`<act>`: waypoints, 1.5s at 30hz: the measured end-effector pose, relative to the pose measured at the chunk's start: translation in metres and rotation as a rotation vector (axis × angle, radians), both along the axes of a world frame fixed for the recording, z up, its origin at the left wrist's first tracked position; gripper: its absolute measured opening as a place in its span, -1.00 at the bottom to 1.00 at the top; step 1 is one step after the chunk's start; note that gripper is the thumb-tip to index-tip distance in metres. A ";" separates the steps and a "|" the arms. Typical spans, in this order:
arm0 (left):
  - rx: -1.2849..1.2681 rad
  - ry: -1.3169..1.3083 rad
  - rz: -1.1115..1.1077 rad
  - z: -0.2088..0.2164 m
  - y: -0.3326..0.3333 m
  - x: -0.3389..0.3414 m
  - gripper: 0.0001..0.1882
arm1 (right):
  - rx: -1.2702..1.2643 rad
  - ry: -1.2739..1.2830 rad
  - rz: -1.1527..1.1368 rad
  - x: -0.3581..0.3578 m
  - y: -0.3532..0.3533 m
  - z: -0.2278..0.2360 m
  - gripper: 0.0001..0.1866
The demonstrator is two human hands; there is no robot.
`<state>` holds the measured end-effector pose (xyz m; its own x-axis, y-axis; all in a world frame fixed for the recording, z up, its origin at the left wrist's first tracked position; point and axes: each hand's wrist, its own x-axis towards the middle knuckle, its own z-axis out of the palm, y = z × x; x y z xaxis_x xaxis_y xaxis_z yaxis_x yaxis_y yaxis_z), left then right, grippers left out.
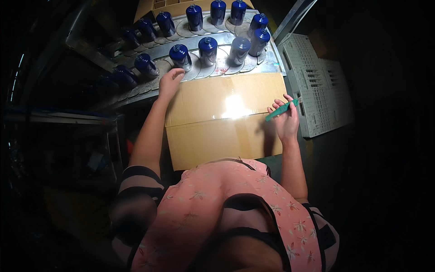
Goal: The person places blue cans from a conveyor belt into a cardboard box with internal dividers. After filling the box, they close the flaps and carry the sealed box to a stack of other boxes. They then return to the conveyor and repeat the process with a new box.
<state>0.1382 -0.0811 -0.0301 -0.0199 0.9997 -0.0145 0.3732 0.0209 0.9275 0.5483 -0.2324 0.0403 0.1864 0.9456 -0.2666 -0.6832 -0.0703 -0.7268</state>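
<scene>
My left hand (171,83) is at the far left corner of a cardboard box (204,140), its fingers loosely bent and thumb apart. Its fingertips are beside the foot of a dark blue glossy bottle (180,57); whether they touch it I cannot tell. In my right hand (287,121), over the box's right side, is a slim, flat green tool (278,111), held slantwise between thumb and fingers. The box top lies flat, with a seam running across it and a bright glare near the middle.
Beyond the box, several blue bottles (208,51) stand upright on a curving conveyor of overlapping plates (222,59). An open divided carton (170,5) sits behind it. White plastic pallets (312,86) are at the right, and a metal frame (86,50) is at the left.
</scene>
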 end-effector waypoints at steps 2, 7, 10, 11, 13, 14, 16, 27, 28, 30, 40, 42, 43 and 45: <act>-0.158 0.213 -0.105 -0.001 -0.053 0.023 -0.72 | 0.088 0.033 0.108 -0.008 0.015 0.002 -0.57; 0.095 0.640 -0.265 0.017 -0.152 0.068 -0.73 | -0.062 -0.012 0.215 0.001 0.022 -0.013 -0.54; 0.086 0.765 -0.295 0.028 -0.167 0.096 -0.73 | -0.197 0.042 0.229 0.028 0.015 -0.023 -0.62; 0.052 0.802 -0.293 0.031 -0.166 0.106 -0.72 | -0.165 0.033 0.261 0.039 0.015 -0.024 -0.63; 0.024 0.862 -0.275 0.033 -0.162 0.126 -0.71 | -0.177 -0.010 0.287 0.059 0.019 -0.024 -0.65; -0.006 0.841 -0.246 0.035 -0.160 0.135 -0.71 | -0.179 -0.048 0.325 0.069 0.023 -0.023 -0.66; -0.061 0.791 -0.196 0.037 -0.156 0.148 -0.71 | -0.170 -0.121 0.400 0.084 0.032 -0.020 -0.67; -0.014 0.687 0.056 0.011 -0.184 0.107 -0.71 | -0.104 -0.669 0.770 0.050 0.038 -0.029 -0.55; -0.054 0.743 0.225 0.006 -0.192 0.101 -0.65 | -0.141 -0.658 0.782 0.046 0.036 -0.028 -0.55; -0.163 0.817 0.576 -0.003 -0.208 0.092 -0.52 | -0.107 -0.675 0.908 0.041 0.036 -0.023 -0.66; -0.258 0.288 0.738 -0.019 -0.214 0.071 -0.52 | 0.046 -0.689 1.101 -0.051 0.055 -0.035 -0.80; -0.241 0.210 0.786 -0.027 -0.213 0.068 -0.57 | 0.108 -0.954 1.148 -0.082 0.063 -0.044 -0.64; -0.234 0.181 0.825 -0.033 -0.214 0.070 -0.59 | 0.317 -1.117 1.141 -0.094 0.064 -0.047 -0.63; -0.175 0.160 0.811 -0.047 -0.219 0.076 -0.65 | 0.533 -1.435 1.165 -0.124 0.066 -0.050 -0.63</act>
